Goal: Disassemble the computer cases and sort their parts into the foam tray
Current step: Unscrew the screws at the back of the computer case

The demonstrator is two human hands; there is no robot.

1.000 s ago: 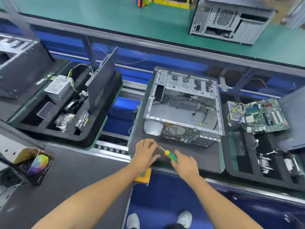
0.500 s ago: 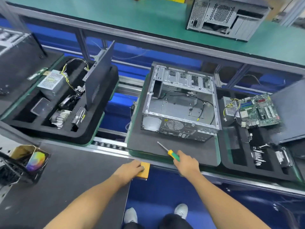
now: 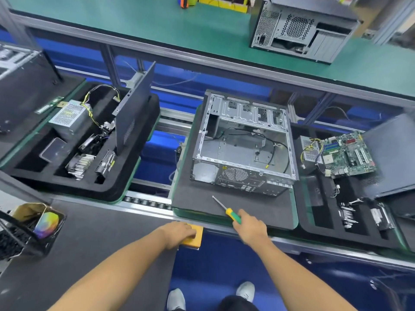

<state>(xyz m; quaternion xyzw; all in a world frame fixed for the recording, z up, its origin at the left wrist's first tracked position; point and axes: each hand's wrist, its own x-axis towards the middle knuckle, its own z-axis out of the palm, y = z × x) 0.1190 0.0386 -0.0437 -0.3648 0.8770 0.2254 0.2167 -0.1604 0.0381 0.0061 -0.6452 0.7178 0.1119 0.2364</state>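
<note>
**Q:** Where was the computer case [image 3: 243, 145] located, and how was it expected to handle?

**A:** The case was found lying on its side, open face up, on a dark foam pad [image 3: 265, 209] at the middle of the conveyor line. It had been largely stripped; only loose black cables [image 3: 272, 149] were seen inside. The sheet-metal frame was judged stiff but fairly light once emptied, with thin stamped edges likely to be sharp. A hold on the two long upper rails was judged safest; the perforated rear panel was judged a poor place to take hold.

**Q:** Where were the sorted parts held?

**A:** A black foam tray [image 3: 318, 225] was placed just beside the pad's right edge. A green motherboard [image 3: 347, 153] was seen lying at the tray's far end. The board was judged fragile and best held by its edges. A second foam tray [image 3: 107, 191], already loaded, was positioned well apart at the left.

**Q:** What was recorded for the hands?

**A:** The right hand [image 3: 250, 226] was clenched round the green-and-yellow handle of a screwdriver [image 3: 226, 209], whose tip was pointed across the pad's near edge toward the case. The left hand [image 3: 179, 233] was pressed, fingers fairly flat, on a yellow block [image 3: 195, 240] at the near rail.
</note>
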